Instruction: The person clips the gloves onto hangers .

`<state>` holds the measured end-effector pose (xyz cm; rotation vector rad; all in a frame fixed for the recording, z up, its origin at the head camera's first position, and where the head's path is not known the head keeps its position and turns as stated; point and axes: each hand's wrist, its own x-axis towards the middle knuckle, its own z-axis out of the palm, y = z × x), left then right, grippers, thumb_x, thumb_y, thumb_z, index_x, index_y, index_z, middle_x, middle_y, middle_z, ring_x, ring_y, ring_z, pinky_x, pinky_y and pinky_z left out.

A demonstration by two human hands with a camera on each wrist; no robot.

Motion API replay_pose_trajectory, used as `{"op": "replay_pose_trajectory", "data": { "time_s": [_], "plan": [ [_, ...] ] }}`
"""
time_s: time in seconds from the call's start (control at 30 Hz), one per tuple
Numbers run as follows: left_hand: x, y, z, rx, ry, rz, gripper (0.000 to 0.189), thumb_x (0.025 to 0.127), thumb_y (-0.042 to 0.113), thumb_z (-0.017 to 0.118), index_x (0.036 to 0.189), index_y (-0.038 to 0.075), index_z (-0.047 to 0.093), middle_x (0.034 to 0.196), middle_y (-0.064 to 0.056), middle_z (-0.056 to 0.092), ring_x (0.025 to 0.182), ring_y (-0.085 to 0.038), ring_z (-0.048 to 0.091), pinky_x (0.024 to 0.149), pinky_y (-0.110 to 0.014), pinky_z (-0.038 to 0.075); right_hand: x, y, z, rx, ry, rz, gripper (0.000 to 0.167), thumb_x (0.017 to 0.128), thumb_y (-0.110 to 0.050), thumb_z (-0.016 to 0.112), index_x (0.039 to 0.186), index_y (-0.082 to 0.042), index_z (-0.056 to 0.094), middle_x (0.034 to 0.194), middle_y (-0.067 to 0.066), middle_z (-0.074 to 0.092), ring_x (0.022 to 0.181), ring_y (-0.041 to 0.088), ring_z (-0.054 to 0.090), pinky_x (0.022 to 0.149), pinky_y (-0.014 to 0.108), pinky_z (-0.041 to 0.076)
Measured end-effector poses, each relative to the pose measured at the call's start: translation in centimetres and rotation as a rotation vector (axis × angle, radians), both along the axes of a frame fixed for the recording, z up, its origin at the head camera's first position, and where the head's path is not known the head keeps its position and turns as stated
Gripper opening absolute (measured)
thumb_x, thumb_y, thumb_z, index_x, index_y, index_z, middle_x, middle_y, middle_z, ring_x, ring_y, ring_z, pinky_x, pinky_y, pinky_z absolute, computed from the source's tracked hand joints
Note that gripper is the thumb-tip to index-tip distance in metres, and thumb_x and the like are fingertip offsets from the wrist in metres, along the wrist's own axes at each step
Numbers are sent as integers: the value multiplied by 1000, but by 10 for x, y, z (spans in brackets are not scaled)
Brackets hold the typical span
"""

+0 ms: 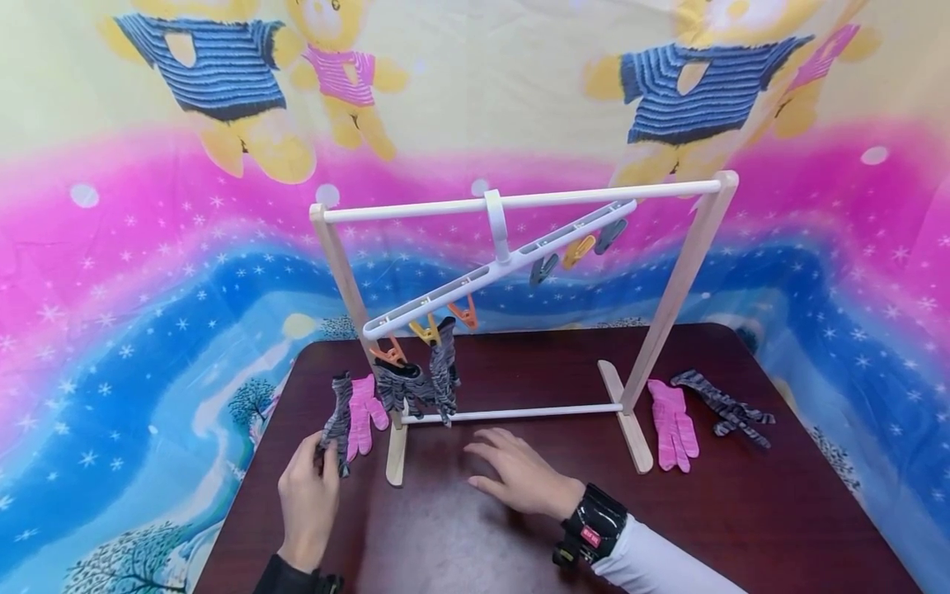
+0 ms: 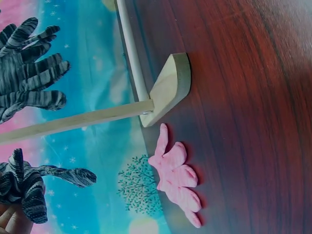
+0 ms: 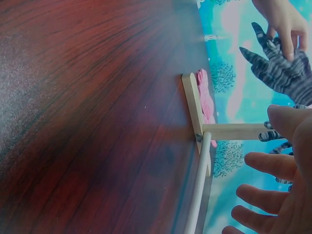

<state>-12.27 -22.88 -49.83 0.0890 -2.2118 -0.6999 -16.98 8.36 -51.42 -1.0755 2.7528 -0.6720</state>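
Note:
At the left of the table my left hand (image 1: 308, 495) pinches a grey-and-black striped glove (image 1: 340, 412), its cuff end up in the head view. The right wrist view shows the fingers on this striped glove (image 3: 282, 73) too. My right hand (image 1: 519, 474) is over the table in front of the drying rack, fingers spread and holding nothing. More striped gloves (image 1: 404, 392) hang from an orange clip (image 1: 389, 355) and a yellow clip (image 1: 425, 332) at the low left end of the white hanger (image 1: 438, 301).
The hanger tilts on the rack's top bar (image 1: 416, 210); an orange clip (image 1: 463, 313) and several others on its right half hold nothing. A pink glove (image 1: 365, 417) lies left of the rack. To its right lie another pink glove (image 1: 671, 425) and striped gloves (image 1: 723, 404).

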Motion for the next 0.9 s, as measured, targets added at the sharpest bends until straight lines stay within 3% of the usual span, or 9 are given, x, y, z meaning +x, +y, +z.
{"op": "replay_pose_trajectory", "data": {
  "time_s": [0.27,0.47,0.53,0.77,0.9],
  "plan": [
    [12,7,4,17,60,-18,22,81,-11,76,102,-7,69,89,-21,73,71,-24,69,67,-2,46,1,5,2,-16,1,-20,45,100,-36,62,139,-13,60,148,16,53,141,32,46,111,56,42],
    [18,13,6,41,146,-74,27,75,-16,77,99,-7,69,85,-20,72,82,13,57,70,0,47,0,9,2,-22,-14,-24,46,101,-37,60,140,-12,59,149,17,52,142,32,45,112,56,41],
    [21,15,8,51,162,-92,28,74,-17,77,99,-7,69,85,-19,72,85,20,52,71,0,47,-1,10,2,-25,-16,-23,47,101,-38,59,140,-11,59,149,18,52,142,33,45,112,57,41],
    [24,21,12,34,250,-150,37,66,-22,78,99,-6,71,85,-18,73,75,6,62,64,-6,51,-4,15,2,-25,-17,-30,48,102,-40,58,140,-11,59,149,16,52,141,32,46,110,56,42],
    [24,23,14,44,284,-185,33,68,-20,77,98,-7,71,86,-18,73,81,9,61,69,-4,51,-5,16,2,-26,-6,-33,49,102,-41,58,140,-11,59,149,16,52,141,32,46,111,56,42]
  ]
}}
